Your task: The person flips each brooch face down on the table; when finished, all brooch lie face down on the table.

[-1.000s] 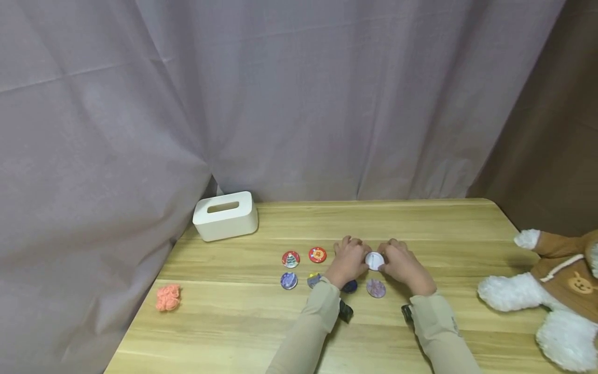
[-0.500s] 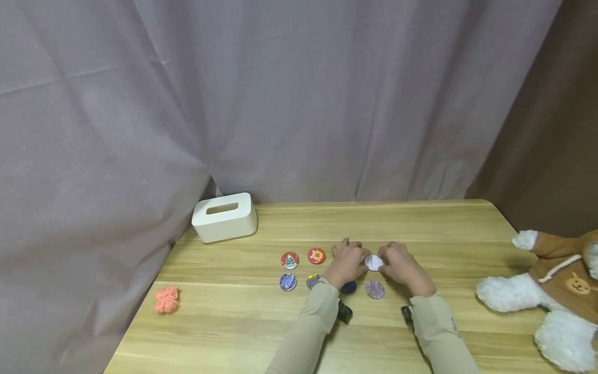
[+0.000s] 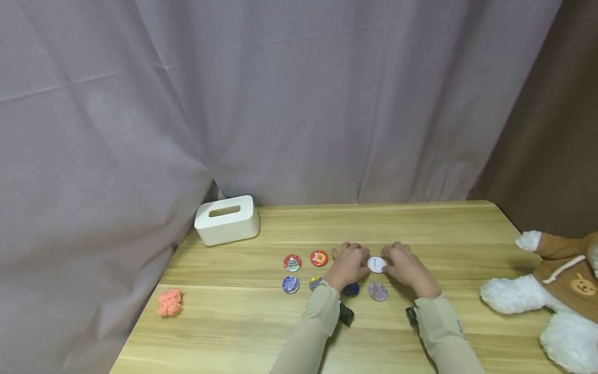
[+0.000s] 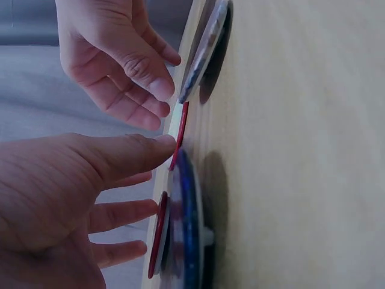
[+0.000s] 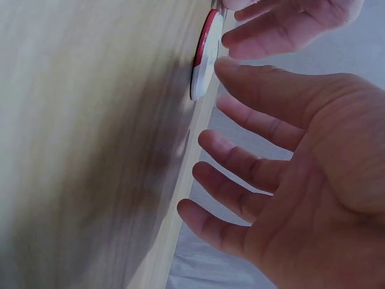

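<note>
A round pin badge [image 3: 376, 265] lies white back up on the table between my hands, its red edge showing in the right wrist view. My left hand [image 3: 348, 265] has its thumb tip at the badge's left edge, with the other fingers extended. At the badge's right side is my right hand [image 3: 406, 267], thumb close to the rim and fingers loosely bent. Just nearer are a dark blue badge [image 3: 351, 290], partly under the left hand, and a pale purple badge [image 3: 378, 292]. The left hand partly covers a grey and yellow badge [image 3: 315, 283].
Left of the hands lie a Christmas tree badge [image 3: 292, 263], a red and yellow badge [image 3: 319, 258] and a blue-white badge [image 3: 290, 284]. A white tissue box [image 3: 226, 221] stands back left, a coral knitted piece [image 3: 170, 302] front left. A plush toy [image 3: 560, 280] sits right.
Earlier both hands held the white-backed badge between their fingertips, and its tilt changed. Now it lies flatter on the table and the fingers have loosened, the right hand shifting slightly right.
</note>
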Tool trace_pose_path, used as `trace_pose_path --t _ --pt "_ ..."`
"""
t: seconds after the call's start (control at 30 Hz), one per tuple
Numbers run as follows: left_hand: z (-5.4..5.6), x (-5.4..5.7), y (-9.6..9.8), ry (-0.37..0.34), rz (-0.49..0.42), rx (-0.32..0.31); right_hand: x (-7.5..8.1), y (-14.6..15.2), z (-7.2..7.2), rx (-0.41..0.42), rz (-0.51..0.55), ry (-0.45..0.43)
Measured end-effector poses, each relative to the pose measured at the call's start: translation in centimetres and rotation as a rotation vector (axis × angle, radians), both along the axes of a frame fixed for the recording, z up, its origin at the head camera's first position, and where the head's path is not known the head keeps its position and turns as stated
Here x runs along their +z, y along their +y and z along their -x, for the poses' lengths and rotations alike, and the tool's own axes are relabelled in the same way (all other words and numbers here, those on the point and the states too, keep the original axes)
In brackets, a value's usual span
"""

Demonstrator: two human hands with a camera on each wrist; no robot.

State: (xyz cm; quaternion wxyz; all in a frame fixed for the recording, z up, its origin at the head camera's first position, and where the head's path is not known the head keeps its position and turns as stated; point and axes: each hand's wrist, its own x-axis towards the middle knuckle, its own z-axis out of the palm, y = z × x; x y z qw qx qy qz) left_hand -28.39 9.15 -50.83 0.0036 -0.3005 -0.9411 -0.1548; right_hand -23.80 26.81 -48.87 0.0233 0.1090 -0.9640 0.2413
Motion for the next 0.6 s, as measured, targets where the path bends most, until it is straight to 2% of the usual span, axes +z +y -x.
trace_pose_path --t 0.17,0.3,0.6 --pt "0.0 0.3 -0.3 -0.038 -0.042 0.02 0.5 -0.2 -0.1 0.01 0.006 0.042" --pt "0.0 0.5 -0.8 -0.039 -0.046 0.034 0.8 -0.6 -0.3 0.009 0.014 0.065" --pt "0.2 0.6 -1.9 -0.032 -0.096 0.041 1.5 -0.9 0.4 0.003 0.024 0.028"
